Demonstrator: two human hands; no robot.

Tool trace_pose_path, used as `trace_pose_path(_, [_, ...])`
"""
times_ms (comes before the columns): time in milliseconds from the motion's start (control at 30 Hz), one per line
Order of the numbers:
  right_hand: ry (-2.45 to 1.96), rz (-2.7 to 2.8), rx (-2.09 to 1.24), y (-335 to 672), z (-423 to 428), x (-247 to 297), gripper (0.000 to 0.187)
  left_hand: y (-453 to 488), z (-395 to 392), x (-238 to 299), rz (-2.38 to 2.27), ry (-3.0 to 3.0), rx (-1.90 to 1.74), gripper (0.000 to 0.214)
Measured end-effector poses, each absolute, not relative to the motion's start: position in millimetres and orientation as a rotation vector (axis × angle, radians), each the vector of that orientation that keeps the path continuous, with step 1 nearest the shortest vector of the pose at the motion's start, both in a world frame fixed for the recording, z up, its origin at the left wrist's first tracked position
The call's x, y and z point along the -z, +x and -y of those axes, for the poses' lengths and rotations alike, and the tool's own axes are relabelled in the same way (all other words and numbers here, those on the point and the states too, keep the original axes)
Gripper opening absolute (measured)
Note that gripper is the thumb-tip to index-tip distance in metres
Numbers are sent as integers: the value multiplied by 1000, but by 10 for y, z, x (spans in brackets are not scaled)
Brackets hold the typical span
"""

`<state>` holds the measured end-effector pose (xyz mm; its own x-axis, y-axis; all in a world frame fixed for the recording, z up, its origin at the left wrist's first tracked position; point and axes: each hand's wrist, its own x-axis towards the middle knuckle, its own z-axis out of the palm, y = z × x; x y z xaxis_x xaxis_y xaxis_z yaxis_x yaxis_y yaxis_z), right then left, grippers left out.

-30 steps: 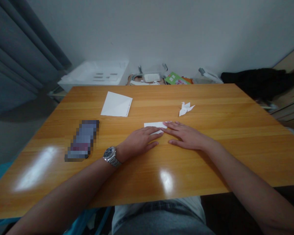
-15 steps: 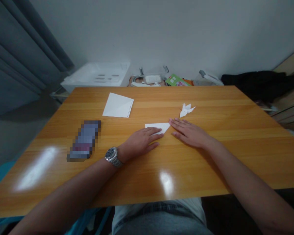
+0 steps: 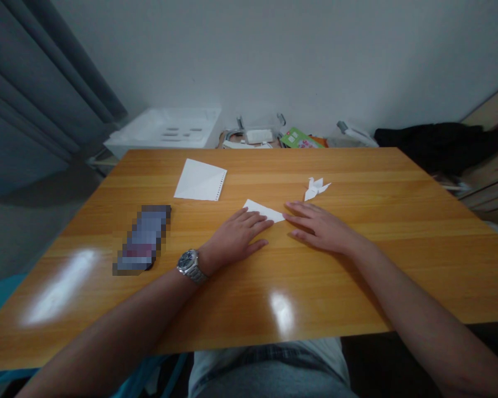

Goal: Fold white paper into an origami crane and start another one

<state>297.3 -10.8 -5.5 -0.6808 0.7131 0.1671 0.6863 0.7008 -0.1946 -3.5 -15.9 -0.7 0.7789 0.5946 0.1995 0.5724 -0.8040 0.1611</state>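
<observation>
Bridging both hands [image 3: 241, 231] [image 3: 327, 229]: folded paper [image 3: 255, 207]

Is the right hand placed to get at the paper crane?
Probably yes: the paper crane sits just beyond the right hand's fingers, and no object shows between them.

Folded white paper [image 3: 269, 214], flat and tapering, lies partly under the left hand [image 3: 238, 235], its pointed end at the right hand [image 3: 323, 229].
</observation>
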Motion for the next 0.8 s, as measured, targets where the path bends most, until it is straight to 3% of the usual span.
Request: trace_pose_path(800, [-990,2581,-296,2856,112,28,47,-80,102,78,-906,2854,-319,52])
